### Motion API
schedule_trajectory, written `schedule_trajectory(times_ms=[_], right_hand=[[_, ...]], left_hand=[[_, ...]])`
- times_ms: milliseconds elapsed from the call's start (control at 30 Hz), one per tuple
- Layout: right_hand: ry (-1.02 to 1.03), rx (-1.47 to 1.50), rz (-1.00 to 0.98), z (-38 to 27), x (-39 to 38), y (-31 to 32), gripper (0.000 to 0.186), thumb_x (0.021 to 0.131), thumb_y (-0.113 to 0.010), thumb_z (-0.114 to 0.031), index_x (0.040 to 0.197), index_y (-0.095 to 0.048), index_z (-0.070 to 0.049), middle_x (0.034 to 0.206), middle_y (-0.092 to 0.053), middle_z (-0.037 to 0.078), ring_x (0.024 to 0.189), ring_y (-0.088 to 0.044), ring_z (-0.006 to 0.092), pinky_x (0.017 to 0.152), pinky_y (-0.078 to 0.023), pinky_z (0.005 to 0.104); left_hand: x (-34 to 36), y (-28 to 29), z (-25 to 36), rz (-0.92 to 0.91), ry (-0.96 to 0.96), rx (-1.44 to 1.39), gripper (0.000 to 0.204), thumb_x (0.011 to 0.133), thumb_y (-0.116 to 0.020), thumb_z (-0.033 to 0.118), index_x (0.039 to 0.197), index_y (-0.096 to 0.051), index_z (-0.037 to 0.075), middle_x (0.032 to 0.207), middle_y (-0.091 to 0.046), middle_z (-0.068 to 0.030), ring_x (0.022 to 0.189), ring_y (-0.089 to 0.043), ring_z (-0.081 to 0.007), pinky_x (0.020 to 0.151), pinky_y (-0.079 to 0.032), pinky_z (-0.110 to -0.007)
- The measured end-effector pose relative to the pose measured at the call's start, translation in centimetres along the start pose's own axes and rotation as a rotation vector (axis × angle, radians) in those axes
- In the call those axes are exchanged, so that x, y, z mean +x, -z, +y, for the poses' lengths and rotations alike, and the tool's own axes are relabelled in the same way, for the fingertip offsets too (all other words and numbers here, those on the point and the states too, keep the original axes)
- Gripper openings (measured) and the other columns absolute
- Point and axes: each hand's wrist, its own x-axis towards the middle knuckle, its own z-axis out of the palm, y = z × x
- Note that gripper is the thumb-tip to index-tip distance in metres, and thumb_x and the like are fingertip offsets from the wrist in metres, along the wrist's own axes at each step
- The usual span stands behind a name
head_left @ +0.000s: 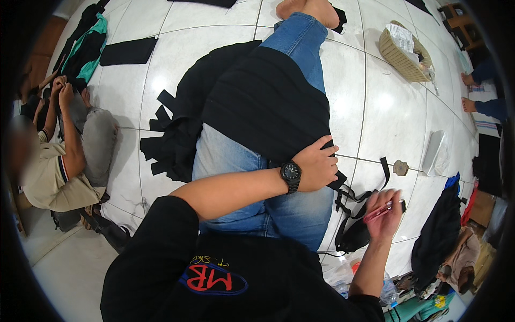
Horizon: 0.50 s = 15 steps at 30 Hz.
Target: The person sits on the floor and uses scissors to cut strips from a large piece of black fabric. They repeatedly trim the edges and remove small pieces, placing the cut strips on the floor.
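Black cloth [268, 96] lies across my jeans-clad legs, with strap-like strips [153, 147] sticking out at its left side. My left hand [317, 165], a black watch on its wrist, rests palm down on the cloth's right edge, fingers spread. Off to the right of my legs, my right hand [384, 214] is raised with its fingers closed round a small pink tool [377, 212]; its exact kind is blurred. Below and beside that hand, a black bag with straps [355, 236] lies on the floor.
A woven basket [402, 59] with papers stands at the upper right on the tiled floor [348, 75]. Folded black cloth [127, 51] lies at upper left. Another person [64, 155] sits at left. Dark clothes [437, 231] and a plastic bottle [388, 290] are at lower right.
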Motion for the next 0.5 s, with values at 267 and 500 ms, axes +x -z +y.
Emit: schedule_trajectory(times_ms=[267,500], right_hand=[[0.564,-1.855,-0.264,2.3,-0.2,2.8,0.018,0.093,-0.064,-0.019,0.090,-0.063,-0.001,0.093,-0.067,0.020,0.090,-0.064,0.0393,0.081,-0.050,0.0469],[-0.268,-0.989,-0.295,2.4,1.0,5.4,0.042,0.106,-0.050,-0.033,0.078,-0.056,-0.002,0.069,-0.061,0.015,0.066,-0.061,0.0322,0.071,-0.050,0.0441]], left_hand=[[0.0,0.1,-0.1,-0.004,-0.018,0.011,0.027,0.094,-0.063,0.035,0.095,-0.073,0.010,0.107,-0.071,-0.0023,0.127,-0.057,-0.0230,0.119,-0.027,-0.050],[-0.1,0.7,0.4,-0.072,0.013,0.084,0.035,0.092,-0.066,0.037,0.108,-0.074,0.007,0.114,-0.071,-0.0055,0.130,-0.056,-0.0263,0.120,-0.028,-0.051]])
